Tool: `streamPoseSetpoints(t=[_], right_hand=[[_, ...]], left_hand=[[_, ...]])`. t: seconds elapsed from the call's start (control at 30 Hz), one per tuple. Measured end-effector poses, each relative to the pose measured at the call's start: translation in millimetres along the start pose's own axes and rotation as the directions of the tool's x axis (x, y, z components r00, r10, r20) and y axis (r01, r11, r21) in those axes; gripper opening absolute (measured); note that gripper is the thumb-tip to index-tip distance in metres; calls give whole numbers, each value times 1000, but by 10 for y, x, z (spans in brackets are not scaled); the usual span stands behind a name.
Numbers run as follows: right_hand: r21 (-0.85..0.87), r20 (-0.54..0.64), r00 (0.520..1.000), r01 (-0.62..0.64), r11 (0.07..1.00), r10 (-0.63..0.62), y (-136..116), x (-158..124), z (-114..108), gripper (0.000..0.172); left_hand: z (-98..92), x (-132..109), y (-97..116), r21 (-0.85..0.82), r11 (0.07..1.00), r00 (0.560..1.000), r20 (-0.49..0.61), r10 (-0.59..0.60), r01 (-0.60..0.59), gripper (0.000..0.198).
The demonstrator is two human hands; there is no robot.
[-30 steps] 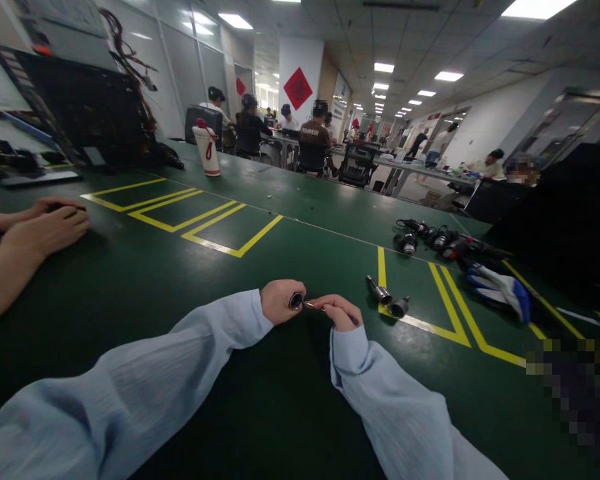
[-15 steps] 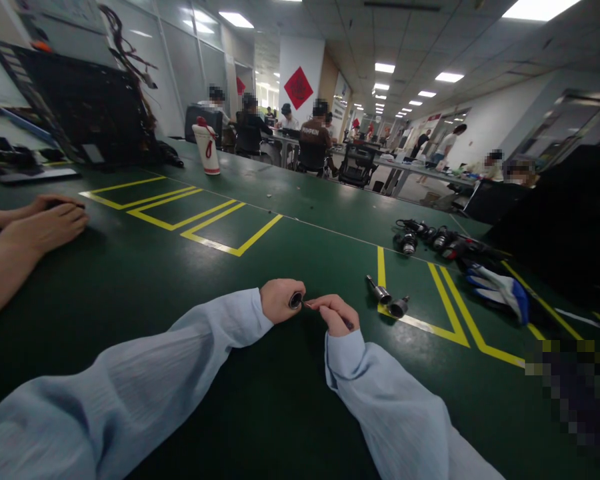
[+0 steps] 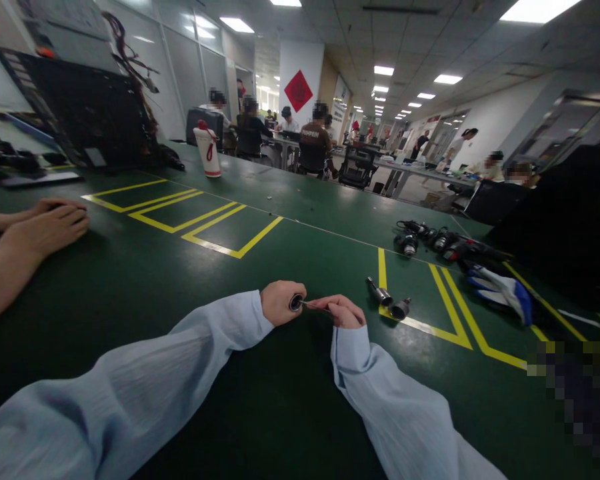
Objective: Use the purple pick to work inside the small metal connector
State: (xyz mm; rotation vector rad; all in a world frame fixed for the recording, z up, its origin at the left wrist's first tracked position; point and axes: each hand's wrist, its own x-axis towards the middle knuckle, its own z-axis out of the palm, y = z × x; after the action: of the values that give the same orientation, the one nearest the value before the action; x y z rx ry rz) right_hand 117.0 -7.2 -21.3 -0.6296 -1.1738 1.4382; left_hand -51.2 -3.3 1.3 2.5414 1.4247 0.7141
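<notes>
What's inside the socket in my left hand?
The metal socket shows a dark hollow, the thin tool in your right hand at its rim. Its bottom is hidden; your left hand covers its outside.

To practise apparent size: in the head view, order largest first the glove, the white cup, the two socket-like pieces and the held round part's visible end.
1. Glove
2. White cup
3. Left piece, right piece: too alike to rank
4. Held part, partly hidden by left hand
</notes>
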Motion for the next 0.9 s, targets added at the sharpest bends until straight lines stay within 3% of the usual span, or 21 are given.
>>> streamPoseSetpoints(t=[0.1, 0.23, 0.47, 0.63, 0.73, 0.9], right_hand=[[-153, -46, 996, 66, 986, -73, -9, -29, 17, 17], [-311, -3, 987, 150, 939, -159, -5, -25, 1, 16], [-55, 23, 994, -104, 993, 106, -5, 73, -75, 19], [5, 8, 986, -168, 986, 167, 16, 85, -83, 15], [-22, -11, 995, -96, 995, 96, 5, 36, -50, 15], [-285, 11, 992, 122, 951, -124, -7, -9, -9, 17]], left_hand=[[8, 0, -4, 29, 1000, 1000, 9, -2, 2, 3], [4, -3, 7, 44, 999, 999, 26, 22, -23, 3], [-13, -7, 3, -50, 998, 999, 9, 49, -49, 3], [-20, -3, 9, -99, 994, 998, 10, 56, -55, 3], [-17, -3, 10, -56, 998, 999, 4, 42, -41, 3], [-5, -7, -4, 5, 999, 999, -5, 39, -39, 4]])
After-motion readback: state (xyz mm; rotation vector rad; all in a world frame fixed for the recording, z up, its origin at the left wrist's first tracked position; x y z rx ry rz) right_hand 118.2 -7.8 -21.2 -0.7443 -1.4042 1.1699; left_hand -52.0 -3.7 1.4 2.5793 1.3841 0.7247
